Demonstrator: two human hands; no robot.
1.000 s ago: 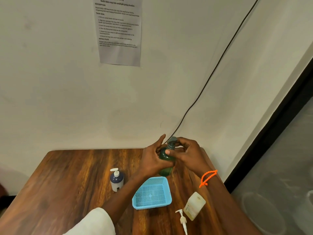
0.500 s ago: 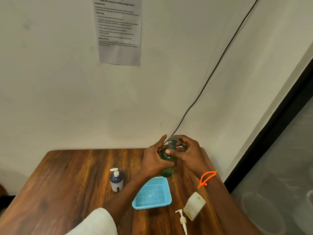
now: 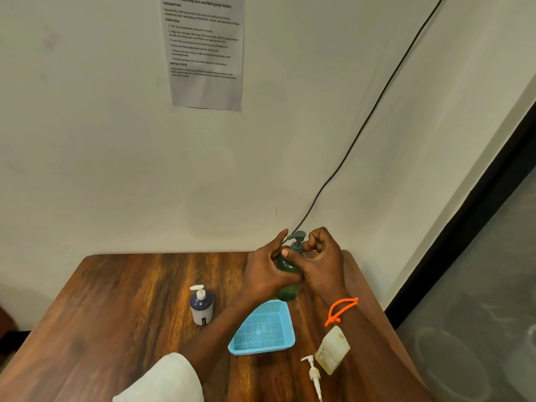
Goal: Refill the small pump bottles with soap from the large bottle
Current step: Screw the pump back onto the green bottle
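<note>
The left hand (image 3: 268, 274) is wrapped around the body of the green bottle (image 3: 287, 281), and the right hand (image 3: 320, 262) pinches its neck collar just under the pump head (image 3: 296, 237), thumb in front and fingers curled behind. The bottle stands at the far right of the tabletop (image 3: 116, 300), long axis nearly upright with a slight lean, its base just beyond the far corner of the blue basket (image 3: 262, 329); the pump nozzle points left, toward the left hand's raised fingers. An orange bracelet (image 3: 340, 310) circles the right wrist. Left of the basket, apart from it, a navy bottle (image 3: 201, 306) stands upright with a white pump whose nozzle also points left; its dark label is too small to read. By the right forearm a pale yellow bottle (image 3: 332, 349) lies tilted without a pump, its label unreadable, and a loose white pump (image 3: 313, 375) lies just beside it, tube toward the near edge. On the wall a taped sheet (image 3: 204, 50) shows the headings "DESCRIPTION", "TASK GOAL" and "INITIAL STATE"; the finer lines blur.
</note>
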